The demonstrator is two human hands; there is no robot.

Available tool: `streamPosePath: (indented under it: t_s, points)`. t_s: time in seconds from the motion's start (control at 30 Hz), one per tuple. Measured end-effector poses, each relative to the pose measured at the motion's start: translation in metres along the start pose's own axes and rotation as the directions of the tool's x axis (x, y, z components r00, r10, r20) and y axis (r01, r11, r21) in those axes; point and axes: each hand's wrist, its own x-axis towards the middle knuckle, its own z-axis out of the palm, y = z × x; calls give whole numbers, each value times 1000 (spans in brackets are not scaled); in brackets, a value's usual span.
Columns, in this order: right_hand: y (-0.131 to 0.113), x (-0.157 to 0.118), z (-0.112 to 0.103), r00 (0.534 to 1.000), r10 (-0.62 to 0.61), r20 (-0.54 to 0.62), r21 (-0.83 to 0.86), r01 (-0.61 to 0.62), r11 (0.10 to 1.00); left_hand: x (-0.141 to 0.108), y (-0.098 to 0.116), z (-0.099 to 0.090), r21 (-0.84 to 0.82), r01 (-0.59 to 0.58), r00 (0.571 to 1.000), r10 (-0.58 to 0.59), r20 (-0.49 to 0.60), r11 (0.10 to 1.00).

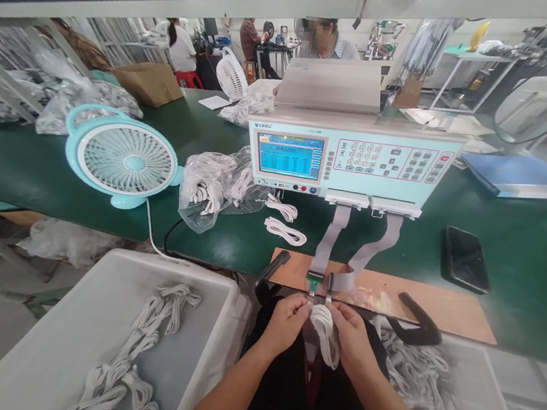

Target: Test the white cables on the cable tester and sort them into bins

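A coiled white cable (pixel 325 336) hangs between my two hands at the front edge of the bench. My left hand (pixel 290 318) is closed in a pinch on one end of it, up against a small green circuit board (pixel 314 284). With closed fingers my right hand (pixel 352 333) grips the other end, close to a dark connector (pixel 330 282). Grey ribbon cables (pixel 331 243) run from these two connectors up to the cable tester (pixel 354 162), whose blue screen (pixel 290 157) is lit. Whether both plugs are fully seated I cannot tell.
Left of me stands a white bin (pixel 206 331) with several coiled cables; another bin (pixel 495 395) of cables is at right. On the bench are a light-blue fan (pixel 133 159), bagged cables (pixel 209 190), loose coils (pixel 285 231), a phone (pixel 466 259) and a brown board (pixel 470 315). A person sits behind the tester.
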Motion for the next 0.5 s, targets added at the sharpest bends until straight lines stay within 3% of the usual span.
streamPosePath:
  t_s: [0.1, 0.2, 0.37, 0.5]
  points:
    - [-2, 1, -1, 1000, -9, 29, -25, 9, 1000, 1, -3, 6, 4, -37, 992, 38, -124, 999]
    - [-2, 3, -6, 998, -35, 58, -81, 40, 996, 1, -8, 14, -63, -14, 981, 2, -193, 998]
    - [1, 5, -10, 997, -34, 70, -91, 41, 995, 2, -18, 26, -269, 41, 961, -112, -253, 962]
    - [4, 6, -12, 996, -27, 88, -86, 34, 996, 3, -18, 25, -270, 54, 962, -122, -243, 961]
